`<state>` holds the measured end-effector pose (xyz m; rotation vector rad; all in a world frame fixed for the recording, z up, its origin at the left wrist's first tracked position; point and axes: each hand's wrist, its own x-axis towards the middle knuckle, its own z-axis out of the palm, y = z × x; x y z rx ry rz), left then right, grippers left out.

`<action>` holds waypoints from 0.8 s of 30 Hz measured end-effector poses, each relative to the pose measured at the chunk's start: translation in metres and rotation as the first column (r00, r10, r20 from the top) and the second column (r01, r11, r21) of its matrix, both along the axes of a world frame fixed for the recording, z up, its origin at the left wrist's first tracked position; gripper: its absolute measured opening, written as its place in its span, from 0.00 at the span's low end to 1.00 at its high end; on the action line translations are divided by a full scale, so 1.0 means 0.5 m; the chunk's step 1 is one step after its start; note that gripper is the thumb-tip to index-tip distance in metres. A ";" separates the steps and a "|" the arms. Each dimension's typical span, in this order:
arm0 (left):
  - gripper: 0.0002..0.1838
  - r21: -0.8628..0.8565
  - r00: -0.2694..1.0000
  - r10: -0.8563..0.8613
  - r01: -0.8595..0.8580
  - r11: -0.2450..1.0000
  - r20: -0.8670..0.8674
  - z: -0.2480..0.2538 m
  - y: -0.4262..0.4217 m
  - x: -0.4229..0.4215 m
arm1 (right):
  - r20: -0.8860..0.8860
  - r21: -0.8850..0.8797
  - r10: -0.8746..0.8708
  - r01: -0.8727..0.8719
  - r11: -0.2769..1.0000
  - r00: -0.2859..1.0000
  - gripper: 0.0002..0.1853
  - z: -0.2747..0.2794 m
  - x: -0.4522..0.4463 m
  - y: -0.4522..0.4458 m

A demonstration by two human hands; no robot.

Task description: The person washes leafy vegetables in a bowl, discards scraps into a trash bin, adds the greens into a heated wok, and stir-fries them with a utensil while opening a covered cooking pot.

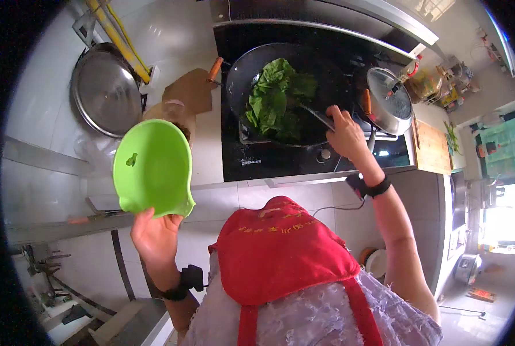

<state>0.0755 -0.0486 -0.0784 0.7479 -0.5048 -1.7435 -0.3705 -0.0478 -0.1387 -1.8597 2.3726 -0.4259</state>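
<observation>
on the left, near the cooktop (240, 164), the left hand (156, 236) has its grip closed on the near rim of a light-green plastic bowl (162, 164), tilted so its inside shows; a small leaf scrap (132, 160) clings to the bowl's left side. to the right, the right hand (347, 135) wraps its grip around the handle of a spatula (317, 116) reaching into the black wok (324, 66). leafy greens (275, 95) lie in the wok, mostly left of the spatula. farther right stands a lidded pot (389, 95), beside a wooden board (432, 147).
</observation>
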 end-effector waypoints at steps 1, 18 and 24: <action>0.25 0.001 1.000 -0.005 0.005 1.000 -0.015 -0.005 -0.001 0.005 | -0.038 0.043 0.019 -0.017 0.999 0.999 0.24 0.011 0.000 -0.023; 0.04 0.035 -0.017 -0.035 -0.010 0.999 0.999 -0.204 0.161 0.159 | 0.723 0.486 -0.581 0.322 0.812 0.374 0.14 -0.287 -0.075 0.188; 0.19 0.362 0.827 0.021 -0.269 0.893 0.562 -0.406 0.303 0.138 | 0.364 0.325 -0.567 0.470 0.821 0.739 0.24 -0.337 -0.061 0.131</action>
